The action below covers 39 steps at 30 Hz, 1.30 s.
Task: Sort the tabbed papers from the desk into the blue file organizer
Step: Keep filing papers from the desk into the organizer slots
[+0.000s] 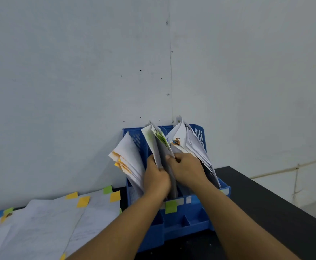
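Pale wall (78, 72) behind black desk (266, 203); both hands, left (156, 178) and right (188, 170), grip green-tabbed papers (158, 145).

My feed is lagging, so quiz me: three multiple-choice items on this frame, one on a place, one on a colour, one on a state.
1. Where do the loose papers still to be sorted lie?
A. On the desk, left of the blue file organizer
B. On the desk, right of the organizer
C. On the floor

2. What colour is the sticky label on the organizer's front, below the middle slot?
A. Red
B. Green
C. Black

3. What are the hands doing?
A. Both lie flat on the desk
B. Left hand and right hand both hold the middle bundle
C. Both hang idle

Answers: 1 A, the tabbed sheets spread out to the organizer's left; 2 B, the square below the middle slot is green; 3 B, fingers of both hands curl round the green-tabbed bundle in the middle slot.
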Each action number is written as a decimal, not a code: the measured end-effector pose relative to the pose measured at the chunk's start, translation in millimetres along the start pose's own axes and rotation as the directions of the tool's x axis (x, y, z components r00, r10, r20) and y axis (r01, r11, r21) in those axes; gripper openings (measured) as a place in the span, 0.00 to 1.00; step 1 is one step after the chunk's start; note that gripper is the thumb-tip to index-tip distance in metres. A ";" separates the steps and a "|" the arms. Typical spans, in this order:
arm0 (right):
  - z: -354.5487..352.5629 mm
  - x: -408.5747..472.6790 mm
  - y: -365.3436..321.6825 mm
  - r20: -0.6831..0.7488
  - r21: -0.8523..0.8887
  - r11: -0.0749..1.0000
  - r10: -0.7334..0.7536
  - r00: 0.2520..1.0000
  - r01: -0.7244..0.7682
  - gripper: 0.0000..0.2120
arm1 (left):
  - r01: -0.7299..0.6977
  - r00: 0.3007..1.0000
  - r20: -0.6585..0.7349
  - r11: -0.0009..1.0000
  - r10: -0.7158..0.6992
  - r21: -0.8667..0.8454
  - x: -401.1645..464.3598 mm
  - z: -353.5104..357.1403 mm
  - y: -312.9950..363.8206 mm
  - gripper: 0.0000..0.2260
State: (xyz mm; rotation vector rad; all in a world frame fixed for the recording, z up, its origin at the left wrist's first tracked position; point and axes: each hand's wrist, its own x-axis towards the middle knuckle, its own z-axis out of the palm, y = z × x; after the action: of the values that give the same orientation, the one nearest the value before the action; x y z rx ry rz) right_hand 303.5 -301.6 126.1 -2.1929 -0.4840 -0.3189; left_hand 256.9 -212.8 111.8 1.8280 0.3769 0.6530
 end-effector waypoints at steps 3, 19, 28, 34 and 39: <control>4.0 -6.3 -1.5 0.072 0.009 1.000 0.005 0.997 -0.005 0.15 | -0.044 0.998 0.029 0.995 0.047 -0.095 -11.4 -12.9 -9.5 0.15; 92.0 -123.1 -60.9 -0.211 0.059 0.939 -0.319 0.924 0.338 0.17 | -0.024 0.999 0.039 0.970 0.015 0.241 -94.5 -201.6 -98.4 0.06; 182.0 -174.6 -89.4 0.351 -0.012 0.962 -0.252 0.902 0.273 0.19 | 0.101 0.992 -0.120 0.796 -0.035 0.597 -120.6 -290.0 -156.5 0.12; 204.1 -190.0 -83.0 0.528 -0.189 0.936 -0.158 0.835 0.296 0.25 | 0.106 0.994 -0.070 0.583 -0.084 0.805 -132.4 -306.6 -172.4 0.20; 207.5 -195.4 -73.4 0.503 -0.210 0.911 -0.210 0.838 0.355 0.23 | 0.141 0.986 -0.091 0.412 -0.138 0.900 -133.9 -310.3 -165.5 0.24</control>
State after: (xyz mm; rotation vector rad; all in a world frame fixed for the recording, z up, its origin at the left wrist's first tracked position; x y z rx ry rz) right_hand 108.7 -141.1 -25.2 -2.4960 -1.1079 -0.0009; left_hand -26.9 6.9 -1.3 2.7966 1.0418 0.3070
